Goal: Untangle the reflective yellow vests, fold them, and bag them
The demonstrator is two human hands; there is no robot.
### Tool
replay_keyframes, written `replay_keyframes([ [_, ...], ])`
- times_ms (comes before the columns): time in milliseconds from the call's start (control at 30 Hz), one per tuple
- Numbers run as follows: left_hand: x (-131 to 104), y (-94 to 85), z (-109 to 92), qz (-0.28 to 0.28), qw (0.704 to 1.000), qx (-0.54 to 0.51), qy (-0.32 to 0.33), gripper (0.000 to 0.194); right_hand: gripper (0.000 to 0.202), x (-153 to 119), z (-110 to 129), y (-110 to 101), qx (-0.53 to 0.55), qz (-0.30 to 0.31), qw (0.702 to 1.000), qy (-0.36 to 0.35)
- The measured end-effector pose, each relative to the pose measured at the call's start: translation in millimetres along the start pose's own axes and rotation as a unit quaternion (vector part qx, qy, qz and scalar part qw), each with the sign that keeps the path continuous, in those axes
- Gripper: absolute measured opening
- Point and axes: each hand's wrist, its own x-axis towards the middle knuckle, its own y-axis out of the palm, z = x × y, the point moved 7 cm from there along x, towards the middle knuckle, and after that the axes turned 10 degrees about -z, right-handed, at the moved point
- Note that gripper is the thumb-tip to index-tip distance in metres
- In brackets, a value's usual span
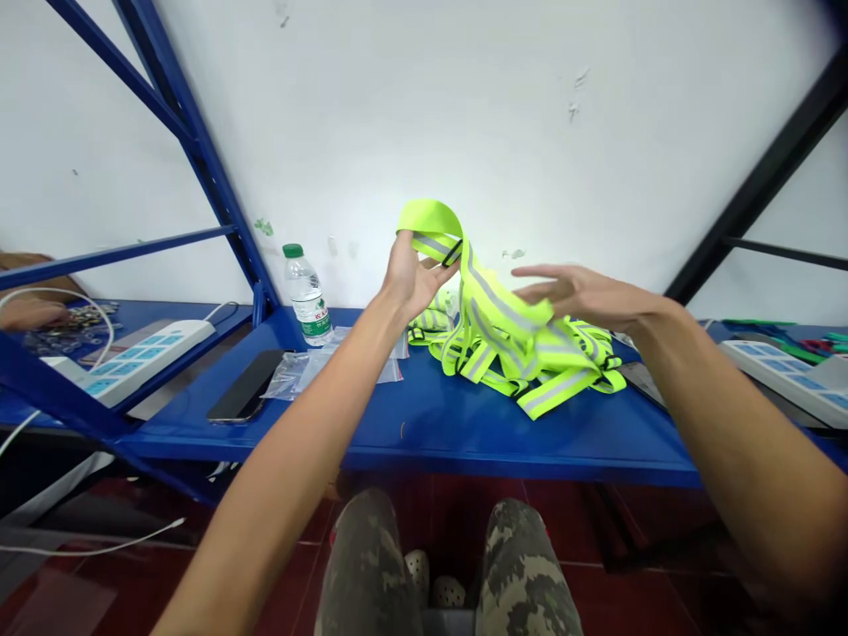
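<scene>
My left hand (419, 276) is closed on a neon-yellow reflective strap (430, 216) with a grey stripe and a black slider buckle (452, 253). The strap loops over the hand and hangs down to the right. Below lies a tangled pile of the same reflective straps (556, 384) on the blue shelf. My right hand (570, 290) is over the pile with its fingers stretched out and apart, slightly blurred. A length of strap passes just below its fingertips; whether they touch it I cannot tell.
A water bottle with a green cap (308, 296) stands by the wall at the left. Clear plastic bags (298, 371) and a black phone (246, 387) lie nearby. Power strips (149, 355) rest at both sides, between blue frame posts (199, 168). Another person's hand (33, 312) shows far left.
</scene>
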Motion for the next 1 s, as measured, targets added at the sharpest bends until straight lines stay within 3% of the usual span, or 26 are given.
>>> replay_keyframes([
  [67,-1,6.2,3,-0.007,1.000,-0.016,0.009,0.041,0.065,-13,3,14,0.033,0.163,0.985,0.055],
  [133,-6,16.0,8,-0.003,1.000,-0.024,0.009,0.037,0.056,-17,3,24,0.072,0.208,0.971,0.093],
  [200,-14,27.8,16,0.013,1.000,-0.016,-0.001,0.034,0.040,-11,1,34,0.092,0.171,0.976,0.102],
  [300,-24,40.7,25,0.050,0.998,0.023,-0.004,0.028,0.032,3,-1,45,0.185,0.056,0.978,0.085],
  [400,-31,41.7,23,0.094,0.990,0.095,0.036,0.021,0.031,11,-5,40,0.313,-0.061,0.944,0.082],
  [467,-33,38.2,18,0.135,0.973,0.172,0.072,0.025,0.036,14,-7,31,0.343,-0.116,0.927,0.093],
  [567,-32,31.1,15,0.197,0.928,0.294,0.113,0.056,0.040,18,-2,18,0.340,-0.151,0.924,0.086],
  [700,-31,31.4,23,0.284,0.864,0.389,0.148,0.107,0.036,22,16,18,0.337,-0.118,0.932,0.052],
  [800,-33,32.4,45,0.353,0.822,0.435,0.103,0.129,0.033,27,25,13,0.355,-0.118,0.927,0.019],
  [867,-31,24.8,58,0.349,0.818,0.455,0.048,0.134,0.031,29,27,1,0.356,-0.145,0.923,-0.006],
  [1000,-32,1.8,80,0.346,0.796,0.494,-0.062,0.121,0.028,30,22,-25,0.315,-0.206,0.925,-0.040],
])
